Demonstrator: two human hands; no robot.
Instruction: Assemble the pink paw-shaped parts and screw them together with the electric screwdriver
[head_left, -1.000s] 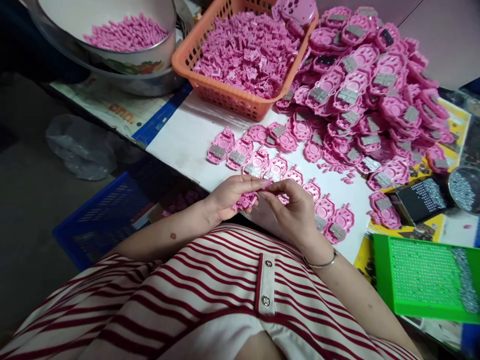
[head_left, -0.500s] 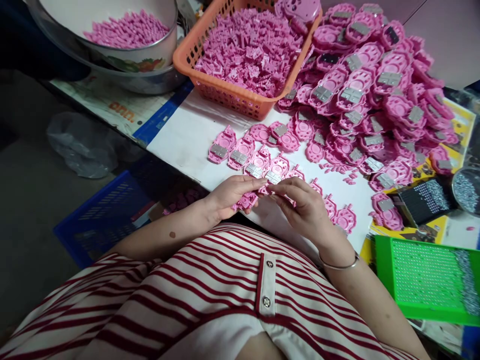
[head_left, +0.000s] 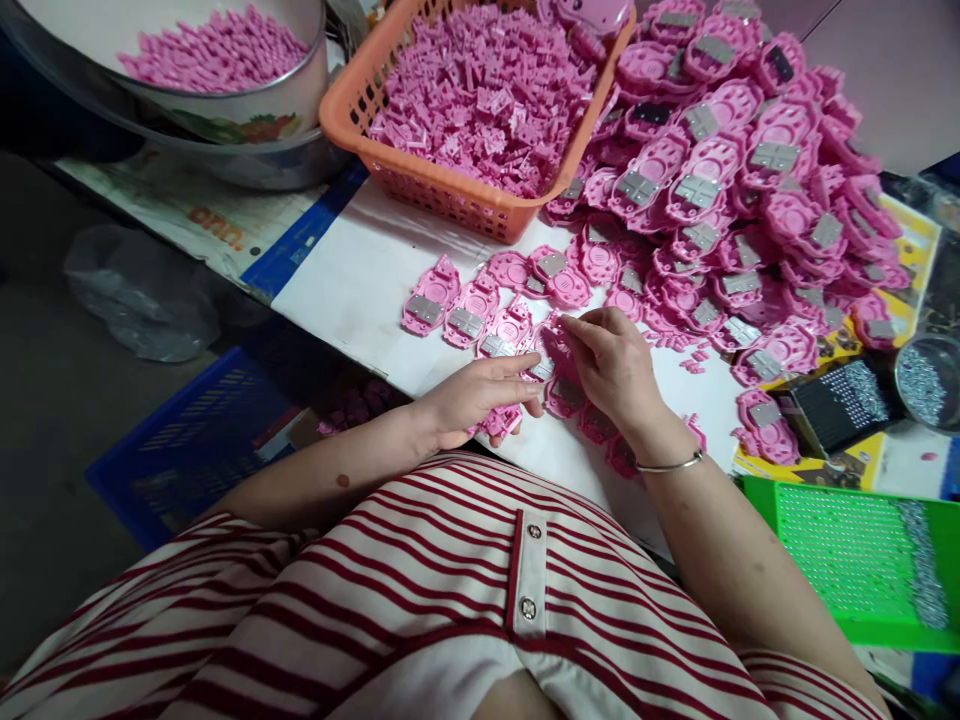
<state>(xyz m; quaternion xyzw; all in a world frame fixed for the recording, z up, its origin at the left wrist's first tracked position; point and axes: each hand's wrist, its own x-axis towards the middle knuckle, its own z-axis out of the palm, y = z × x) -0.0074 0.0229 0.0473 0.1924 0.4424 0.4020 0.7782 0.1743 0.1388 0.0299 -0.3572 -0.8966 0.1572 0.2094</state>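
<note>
A curved row of pink plastic casings (head_left: pixel 430 297) with grey metal plates lies on the white sheet (head_left: pixel 337 290). My left hand (head_left: pixel 476 395) is at the near edge of this row. Several small pink plastic parts (head_left: pixel 501 420) sit in its curled lower fingers, while the upper fingers reach out over the casings. Farther right, my right hand (head_left: pixel 616 365) pinches its thumb and forefinger together at the upper end of one casing in the row. Whatever is between those fingertips is too small or too hidden to make out.
An orange basket (head_left: pixel 450 210) of small pink parts stands behind the row. Pink casings (head_left: pixel 705 190) are heaped at the back right. Bowls with pink pieces (head_left: pixel 217 50) stand at left. A black screw tray (head_left: pixel 844 400), a screw tub (head_left: pixel 922 385) and a green tray (head_left: pixel 847 560) are at right.
My right hand has moved away from my left hand, up and to the right, onto a casing. The left hand's upper fingers have straightened. The view has shifted slightly.
</note>
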